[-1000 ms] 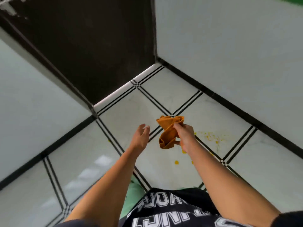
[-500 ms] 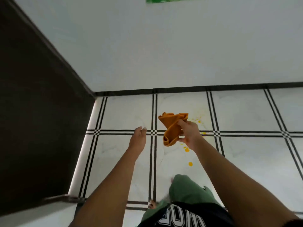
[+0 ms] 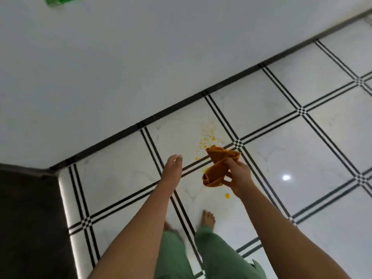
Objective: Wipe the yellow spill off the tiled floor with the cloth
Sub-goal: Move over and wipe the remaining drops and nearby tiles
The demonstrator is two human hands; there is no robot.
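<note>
An orange cloth (image 3: 216,166), bunched and folded, hangs in the air in my right hand (image 3: 237,175), well above the floor. My left hand (image 3: 172,165) is stretched forward beside it, flat, fingers together, holding nothing. The yellow spill (image 3: 206,138) is a scatter of small splashes on a white tile close to the wall, partly hidden behind the cloth. One round yellow drop (image 3: 227,195) lies apart, nearer to me, below my right hand. My bare feet (image 3: 208,218) stand on the tile just short of that drop.
The white tiled floor (image 3: 302,158) with black double lines runs right and toward me. A white wall (image 3: 120,67) with a black skirting strip (image 3: 181,103) bounds the far side. A dark panel (image 3: 30,218) stands at lower left. Something green (image 3: 60,0) sits at the wall's top.
The view has swung, so the wall now runs diagonally and the spill sits ahead of the cloth. Both hands keep about the same pose. My feet have come into view.
</note>
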